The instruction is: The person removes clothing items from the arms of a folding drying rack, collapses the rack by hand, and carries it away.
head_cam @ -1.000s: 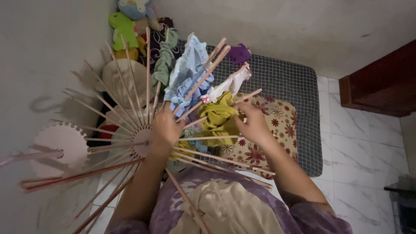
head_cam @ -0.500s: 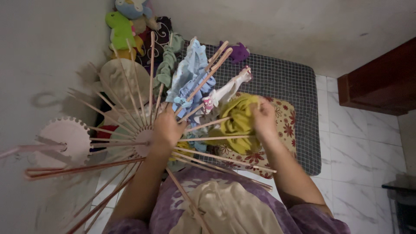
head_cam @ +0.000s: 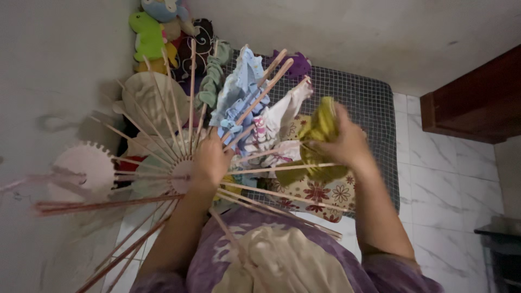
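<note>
While bunched in the closed right hand, yellow cloth, left hand clasping rack hub

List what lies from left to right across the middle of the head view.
Pale toothed disc → drying rack hub → left hand → yellow-green garment → right hand → white marble floor tiles.

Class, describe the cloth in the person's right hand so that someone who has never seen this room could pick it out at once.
Start at the round drying rack of thin pink rods fanning from a hub beside the grey wall. Follow the rods rightward, over the flowered pillow, to the right hand. It clutches a bunched yellow-green cloth; the neighbouring garments are pale blue, white or grey-green and hang on the rods.
</note>
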